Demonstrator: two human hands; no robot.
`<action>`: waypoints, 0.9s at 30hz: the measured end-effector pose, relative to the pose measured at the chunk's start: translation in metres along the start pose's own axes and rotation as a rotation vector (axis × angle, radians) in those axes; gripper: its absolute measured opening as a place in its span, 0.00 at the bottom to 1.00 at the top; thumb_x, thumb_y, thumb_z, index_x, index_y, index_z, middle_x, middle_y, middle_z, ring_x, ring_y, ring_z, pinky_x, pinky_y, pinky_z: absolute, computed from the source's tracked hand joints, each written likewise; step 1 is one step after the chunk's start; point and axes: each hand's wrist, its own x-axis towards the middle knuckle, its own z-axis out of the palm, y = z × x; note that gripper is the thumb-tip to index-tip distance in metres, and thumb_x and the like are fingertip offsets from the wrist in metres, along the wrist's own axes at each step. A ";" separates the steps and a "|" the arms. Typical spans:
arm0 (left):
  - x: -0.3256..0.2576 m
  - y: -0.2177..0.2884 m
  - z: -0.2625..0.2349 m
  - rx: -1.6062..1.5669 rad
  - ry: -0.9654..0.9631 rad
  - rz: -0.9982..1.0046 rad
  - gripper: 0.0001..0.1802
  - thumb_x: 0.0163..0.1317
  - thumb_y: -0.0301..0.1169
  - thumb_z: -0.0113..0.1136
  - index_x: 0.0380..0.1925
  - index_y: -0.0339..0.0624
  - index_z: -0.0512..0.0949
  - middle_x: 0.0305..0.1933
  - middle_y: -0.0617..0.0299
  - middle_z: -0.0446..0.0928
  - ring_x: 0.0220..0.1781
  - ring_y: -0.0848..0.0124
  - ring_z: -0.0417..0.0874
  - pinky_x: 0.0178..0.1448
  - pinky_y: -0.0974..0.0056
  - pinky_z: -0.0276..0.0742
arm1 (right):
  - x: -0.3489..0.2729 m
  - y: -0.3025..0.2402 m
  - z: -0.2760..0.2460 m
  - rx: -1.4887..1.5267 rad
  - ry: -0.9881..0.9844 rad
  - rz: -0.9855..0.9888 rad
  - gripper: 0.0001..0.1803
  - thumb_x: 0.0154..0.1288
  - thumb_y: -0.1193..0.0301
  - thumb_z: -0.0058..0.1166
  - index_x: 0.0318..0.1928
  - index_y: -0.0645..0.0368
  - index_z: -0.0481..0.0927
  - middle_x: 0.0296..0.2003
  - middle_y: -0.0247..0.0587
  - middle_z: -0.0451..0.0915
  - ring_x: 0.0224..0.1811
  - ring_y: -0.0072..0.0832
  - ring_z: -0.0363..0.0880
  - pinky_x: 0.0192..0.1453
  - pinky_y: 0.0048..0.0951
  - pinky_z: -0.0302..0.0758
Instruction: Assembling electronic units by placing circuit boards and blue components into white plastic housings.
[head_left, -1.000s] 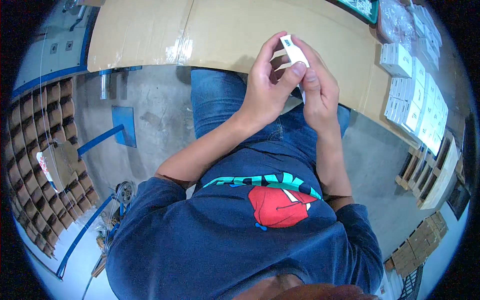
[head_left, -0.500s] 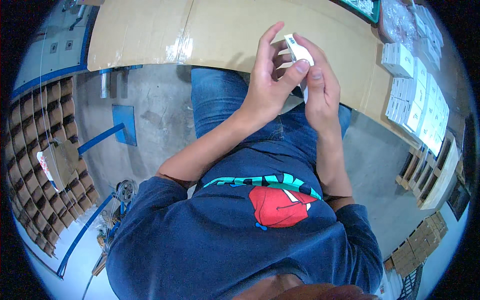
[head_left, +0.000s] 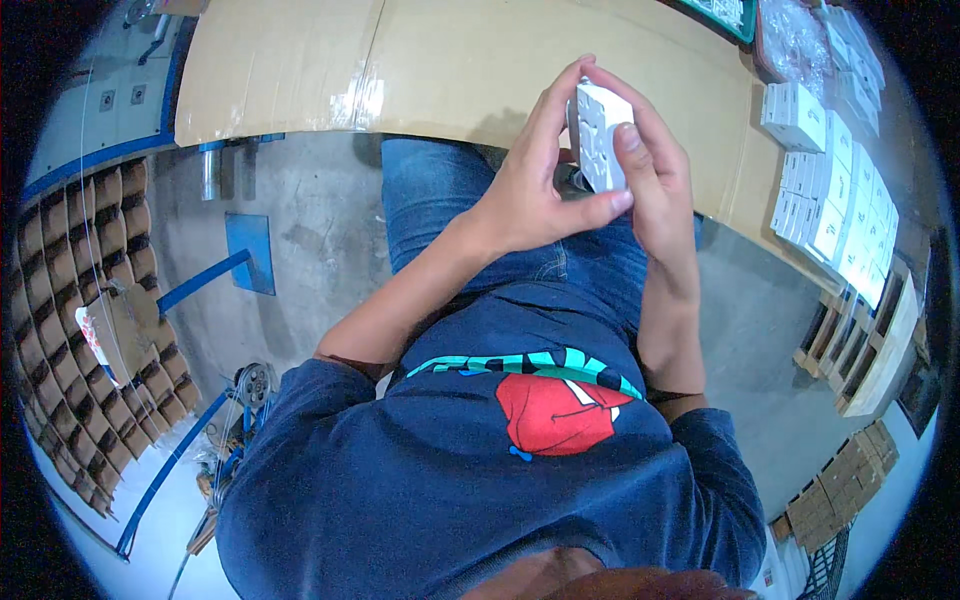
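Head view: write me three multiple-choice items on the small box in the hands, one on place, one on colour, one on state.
1. Where is the small box?
A. on the floor
B. between both hands, over the cardboard-covered table
C. among the stacked boxes at right

2. What colour is it?
A. white
B. blue
C. red

3. How is it held?
A. by the left hand alone
B. lying loose
C. by fingers of both hands

Key: 1 B, it sits raised between the hands; 2 A, its faces are white; 3 C, the right hand also presses it.
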 end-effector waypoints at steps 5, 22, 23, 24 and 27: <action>-0.002 -0.004 -0.004 0.098 -0.052 0.013 0.64 0.55 0.46 0.75 0.79 0.39 0.40 0.77 0.51 0.54 0.75 0.57 0.64 0.73 0.52 0.69 | -0.003 -0.004 0.001 -0.016 0.002 0.001 0.24 0.78 0.65 0.52 0.69 0.61 0.73 0.61 0.41 0.78 0.58 0.26 0.78 0.64 0.29 0.73; -0.012 -0.024 0.001 0.006 0.106 0.134 0.58 0.53 0.44 0.74 0.76 0.37 0.48 0.70 0.50 0.63 0.66 0.60 0.73 0.65 0.56 0.75 | -0.005 0.014 0.014 -0.168 -0.008 -0.150 0.22 0.80 0.65 0.45 0.66 0.65 0.75 0.66 0.50 0.75 0.72 0.38 0.69 0.76 0.36 0.62; -0.012 -0.023 0.001 -0.009 0.107 0.128 0.58 0.53 0.44 0.74 0.76 0.37 0.49 0.70 0.50 0.63 0.65 0.61 0.73 0.65 0.56 0.75 | -0.005 0.014 0.014 -0.175 -0.011 -0.171 0.22 0.81 0.66 0.45 0.66 0.65 0.75 0.66 0.50 0.76 0.72 0.39 0.70 0.76 0.37 0.63; -0.012 -0.022 0.002 -0.025 0.108 0.121 0.57 0.53 0.43 0.74 0.75 0.37 0.49 0.69 0.50 0.63 0.65 0.61 0.73 0.64 0.56 0.75 | -0.005 0.014 0.014 -0.182 -0.014 -0.191 0.22 0.81 0.66 0.45 0.65 0.65 0.75 0.65 0.50 0.76 0.72 0.39 0.71 0.76 0.37 0.63; -0.011 -0.022 0.002 -0.021 0.116 0.149 0.57 0.53 0.44 0.75 0.75 0.37 0.50 0.66 0.50 0.65 0.63 0.62 0.74 0.64 0.58 0.75 | -0.004 0.012 0.015 -0.192 -0.017 -0.191 0.21 0.81 0.67 0.44 0.66 0.65 0.75 0.65 0.51 0.76 0.70 0.39 0.72 0.75 0.37 0.65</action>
